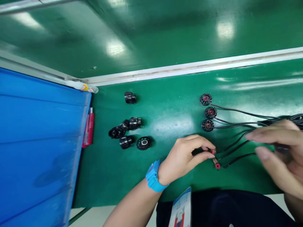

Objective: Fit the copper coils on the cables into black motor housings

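Note:
My left hand [182,154], with a blue strap [153,176] at its wrist, pinches a small red star-shaped piece [213,151] at the end of a black cable between thumb and forefinger. Just below the fingertips lies a second red star-shaped piece [217,166] with a copper-coloured part. On the right, my blurred right hand [284,154] is above the cables, its thumb and forefinger apart. Something dark shows inside its curled fingers, too smeared to name. Farther up lie three round black parts with cables, the upper [205,99], the middle [210,112] and the lower [207,125].
Several black cylindrical parts [130,97] and a round black ring [144,143] lie left of centre. A blue bin [42,142] fills the left side, with a red cutter knife [90,129] and a white bottle [80,85] beside it. Black cables [241,110] run right.

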{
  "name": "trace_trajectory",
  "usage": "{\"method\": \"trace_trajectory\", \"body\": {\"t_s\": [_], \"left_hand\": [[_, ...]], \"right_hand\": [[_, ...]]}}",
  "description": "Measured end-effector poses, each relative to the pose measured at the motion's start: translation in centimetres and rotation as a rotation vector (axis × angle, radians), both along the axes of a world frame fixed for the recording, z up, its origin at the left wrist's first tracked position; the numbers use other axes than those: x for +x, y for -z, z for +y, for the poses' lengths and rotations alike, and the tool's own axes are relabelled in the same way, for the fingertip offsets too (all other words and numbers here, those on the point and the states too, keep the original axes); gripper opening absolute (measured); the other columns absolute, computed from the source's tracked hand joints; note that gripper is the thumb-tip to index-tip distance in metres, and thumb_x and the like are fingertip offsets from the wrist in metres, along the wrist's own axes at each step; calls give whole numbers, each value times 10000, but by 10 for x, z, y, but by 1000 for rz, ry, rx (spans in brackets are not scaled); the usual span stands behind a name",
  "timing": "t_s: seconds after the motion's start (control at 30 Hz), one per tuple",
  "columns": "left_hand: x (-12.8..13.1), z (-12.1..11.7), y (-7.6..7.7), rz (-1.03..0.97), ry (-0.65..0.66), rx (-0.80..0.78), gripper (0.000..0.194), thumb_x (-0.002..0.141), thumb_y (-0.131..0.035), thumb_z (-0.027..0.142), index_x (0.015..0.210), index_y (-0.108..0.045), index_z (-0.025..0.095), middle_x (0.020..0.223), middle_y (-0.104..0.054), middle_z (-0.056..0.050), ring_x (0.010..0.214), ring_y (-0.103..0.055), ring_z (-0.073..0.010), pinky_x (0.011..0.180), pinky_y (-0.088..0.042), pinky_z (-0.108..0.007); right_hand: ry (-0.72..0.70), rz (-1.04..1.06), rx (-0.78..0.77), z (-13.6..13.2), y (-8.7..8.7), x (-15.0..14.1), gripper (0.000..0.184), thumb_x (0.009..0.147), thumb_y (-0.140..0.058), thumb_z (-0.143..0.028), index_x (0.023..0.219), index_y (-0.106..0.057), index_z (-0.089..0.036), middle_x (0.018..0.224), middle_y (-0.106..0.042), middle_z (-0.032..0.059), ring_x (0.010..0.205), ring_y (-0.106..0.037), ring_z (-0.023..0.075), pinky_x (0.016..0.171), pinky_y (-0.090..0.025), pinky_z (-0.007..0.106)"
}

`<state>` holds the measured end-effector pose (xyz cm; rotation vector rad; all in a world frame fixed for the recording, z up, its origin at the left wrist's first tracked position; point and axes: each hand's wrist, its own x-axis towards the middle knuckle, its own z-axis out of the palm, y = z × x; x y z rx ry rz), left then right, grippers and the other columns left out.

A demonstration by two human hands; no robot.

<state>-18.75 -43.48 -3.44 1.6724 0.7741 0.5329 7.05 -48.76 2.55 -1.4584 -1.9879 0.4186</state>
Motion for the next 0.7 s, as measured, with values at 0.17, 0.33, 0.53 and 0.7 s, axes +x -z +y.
{"method": "trace_trajectory", "body": {"t_s": [0.17, 0.33, 0.53, 0.7], "left_hand": [[13, -9, -5, -235, -220, -432, 230, 879, -861, 339, 1006, -775, 167, 896, -807, -50, 783, -736, -142, 762, -595, -247], [24, -14, -10, -382, -285, -576, 193, 858, -880, 275, 970, -766, 169, 869, -792, -33, 779, -747, -122, 764, -607, -213], [30, -14, -17, -456, -308, -607, 180, 860, -874, 213, 976, -745, 168, 878, -792, -28, 775, -769, -116, 728, -613, -179], [38, -9, -26, -481, -290, -593, 141, 859, -869, 184, 939, -753, 170, 863, -772, -16, 771, -769, -111, 727, -619, -167]], "right_hand": [[-246, -143, -144, 5, 26, -4, 433, 1011, -670, -427, 1374, -566, -217, 1117, -727, 51, 884, -598, 194, 839, -448, 361], [-224, -54, -98, 2, 36, -13, 216, 1042, -625, -336, 1224, -620, -218, 827, -680, -2, 733, -550, 160, 748, -404, 330], [-169, 59, -75, 4, 30, -13, 302, 1047, -611, -304, 1335, -599, -212, 792, -697, -18, 685, -585, 139, 722, -457, 310], [-155, 143, -96, 8, 24, -13, 238, 1049, -602, -298, 1274, -624, -225, 799, -694, -25, 704, -625, 114, 684, -492, 265]]}}
